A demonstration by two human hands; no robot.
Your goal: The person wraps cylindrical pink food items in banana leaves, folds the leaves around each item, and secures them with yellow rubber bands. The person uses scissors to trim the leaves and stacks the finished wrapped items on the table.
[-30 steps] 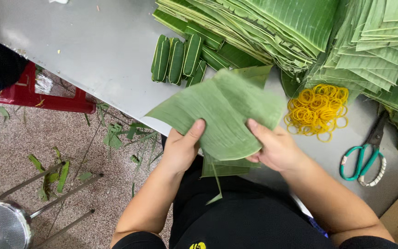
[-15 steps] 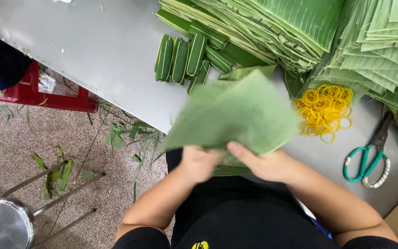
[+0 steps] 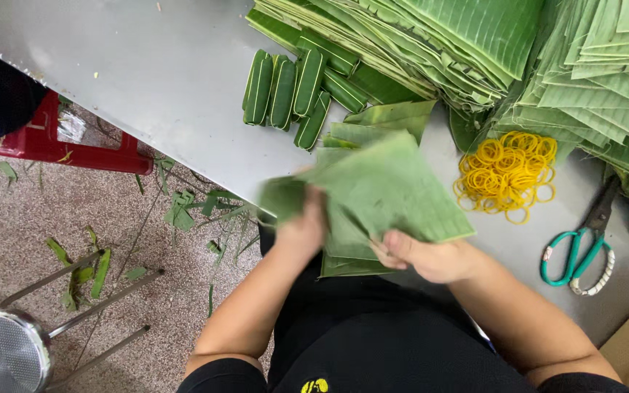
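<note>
Both hands hold a pale green banana leaf piece over the near edge of a grey table. My left hand grips its left end, which is curling over and blurred. My right hand pinches the lower edge from below. More cut leaf pieces lie flat under it. Several rolled leaf bundles lie side by side just beyond.
Tall stacks of cut banana leaves fill the table's far right. A heap of yellow rubber bands and teal-handled scissors lie to the right. On the floor are leaf scraps, a red stool and a metal stool.
The leaf, held flat a second ago, has been turned and its left end is now being folded over by my left hand. Both hands shifted slightly toward my body.
</note>
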